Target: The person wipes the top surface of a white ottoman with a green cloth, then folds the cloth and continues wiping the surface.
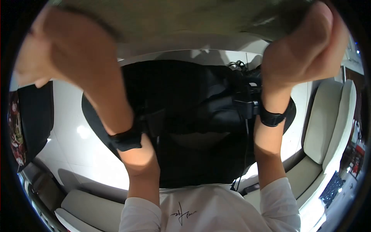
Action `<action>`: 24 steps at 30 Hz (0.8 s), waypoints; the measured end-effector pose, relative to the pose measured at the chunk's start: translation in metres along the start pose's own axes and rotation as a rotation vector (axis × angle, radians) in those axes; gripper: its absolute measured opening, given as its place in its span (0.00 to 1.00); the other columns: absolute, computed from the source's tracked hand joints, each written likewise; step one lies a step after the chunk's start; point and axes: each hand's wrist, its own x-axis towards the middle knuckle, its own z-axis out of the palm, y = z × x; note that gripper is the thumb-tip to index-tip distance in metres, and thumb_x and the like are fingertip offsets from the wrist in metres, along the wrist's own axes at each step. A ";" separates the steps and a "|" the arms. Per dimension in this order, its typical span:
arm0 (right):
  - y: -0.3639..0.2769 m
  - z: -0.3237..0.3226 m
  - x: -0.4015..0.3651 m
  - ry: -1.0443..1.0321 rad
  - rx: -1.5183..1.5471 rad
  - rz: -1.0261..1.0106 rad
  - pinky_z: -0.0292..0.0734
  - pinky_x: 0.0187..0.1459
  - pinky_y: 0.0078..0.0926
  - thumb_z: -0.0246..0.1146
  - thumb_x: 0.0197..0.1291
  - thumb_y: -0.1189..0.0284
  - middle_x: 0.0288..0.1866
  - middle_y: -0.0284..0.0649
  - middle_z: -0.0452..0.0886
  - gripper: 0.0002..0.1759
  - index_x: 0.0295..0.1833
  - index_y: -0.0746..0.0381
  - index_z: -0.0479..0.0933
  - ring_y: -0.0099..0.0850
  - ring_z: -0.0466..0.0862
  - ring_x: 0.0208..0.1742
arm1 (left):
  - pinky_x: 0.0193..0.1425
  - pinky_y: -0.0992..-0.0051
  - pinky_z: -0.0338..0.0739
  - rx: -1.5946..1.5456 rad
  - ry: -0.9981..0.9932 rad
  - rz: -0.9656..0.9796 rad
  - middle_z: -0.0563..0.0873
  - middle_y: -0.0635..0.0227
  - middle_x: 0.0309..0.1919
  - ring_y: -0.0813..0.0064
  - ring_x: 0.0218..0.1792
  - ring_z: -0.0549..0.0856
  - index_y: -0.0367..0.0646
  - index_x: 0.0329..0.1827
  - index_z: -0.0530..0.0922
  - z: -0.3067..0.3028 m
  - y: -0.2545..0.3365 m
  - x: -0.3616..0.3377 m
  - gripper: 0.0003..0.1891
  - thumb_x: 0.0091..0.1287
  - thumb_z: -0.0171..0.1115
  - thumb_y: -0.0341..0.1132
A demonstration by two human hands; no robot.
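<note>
An olive-green cloth (185, 19), blurred, stretches across the top of the head view between my two raised hands. My left hand (65, 46) is at the upper left, smeared by motion, with its fingers curled at the cloth's left end. At the upper right my right hand (305, 50) makes a fist at the cloth's other end, thumb on the outside. What lies inside each fist is mostly hidden. Black straps circle both wrists: a left band (127, 139) and a right band (272, 117), with a black box-shaped device (247, 98) beside the right one.
Black clothing (185, 116) covers my lap below the cloth. White tiled floor (73, 127) shows around it. A pale sofa (324, 120) curves along the right, and another pale seat (96, 208) is at lower left. A dark cable (246, 150) hangs by my right forearm.
</note>
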 end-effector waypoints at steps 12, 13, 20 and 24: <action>0.066 -0.034 0.016 -0.014 -0.004 0.123 0.73 0.38 0.26 0.59 0.73 0.67 0.35 0.39 0.87 0.17 0.44 0.69 0.87 0.28 0.80 0.33 | 0.64 0.41 0.69 -0.207 0.269 0.245 0.79 0.43 0.57 0.40 0.62 0.77 0.38 0.62 0.74 -0.010 0.086 -0.006 0.20 0.80 0.49 0.44; 0.062 -0.031 0.014 -0.016 0.004 0.094 0.72 0.37 0.26 0.61 0.73 0.65 0.34 0.39 0.86 0.17 0.44 0.69 0.87 0.27 0.79 0.32 | 0.64 0.41 0.69 -0.194 0.265 0.240 0.79 0.43 0.57 0.40 0.62 0.77 0.38 0.62 0.74 -0.006 0.076 -0.006 0.20 0.80 0.49 0.44; 0.013 -0.015 0.003 -0.038 -0.023 0.004 0.76 0.42 0.25 0.60 0.75 0.65 0.38 0.40 0.88 0.18 0.48 0.69 0.87 0.29 0.82 0.35 | 0.63 0.42 0.70 -0.079 0.130 0.026 0.80 0.43 0.56 0.41 0.61 0.78 0.38 0.62 0.74 0.007 0.006 -0.003 0.19 0.80 0.49 0.43; 0.040 -0.020 0.002 -0.097 -0.047 -0.127 0.75 0.41 0.25 0.61 0.75 0.64 0.36 0.38 0.88 0.18 0.46 0.69 0.87 0.28 0.81 0.34 | 0.63 0.42 0.70 -0.106 0.127 -0.011 0.80 0.43 0.56 0.41 0.61 0.78 0.37 0.62 0.74 -0.002 0.033 -0.008 0.19 0.80 0.49 0.43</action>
